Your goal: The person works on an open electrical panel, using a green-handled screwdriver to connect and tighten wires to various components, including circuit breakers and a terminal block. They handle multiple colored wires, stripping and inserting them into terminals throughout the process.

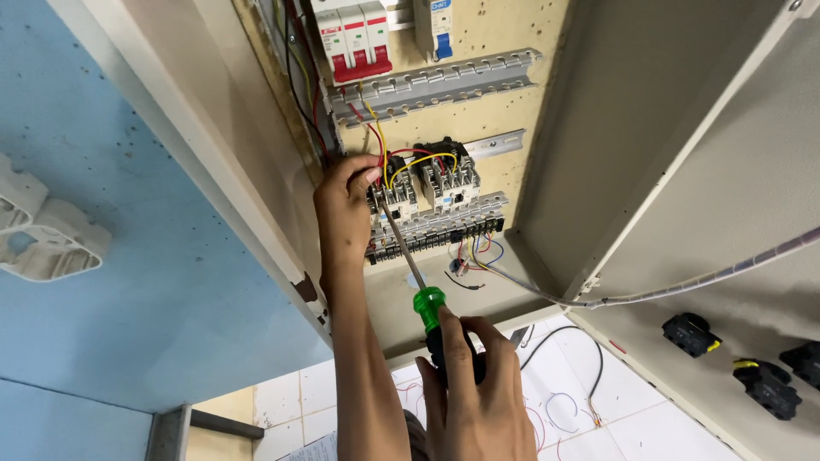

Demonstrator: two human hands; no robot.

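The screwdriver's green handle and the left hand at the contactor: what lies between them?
In the head view, only the screwdriver's bare metal shaft spans it, running from the right hand up to the left hand at the contactor.

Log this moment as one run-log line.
left hand: pinching wires at contactor | right hand: gripping screwdriver | tip: at contactor terminals | cabinet door: open

blue wall (128, 282), white tiled floor (649, 427)

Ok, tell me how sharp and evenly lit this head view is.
Head view: soft, even light, no hard glare; the contactors and screwdriver are sharp; the left hand holding the wires is crisp, the right hand slightly soft; straight cabinet edges lean with wide-angle distortion.
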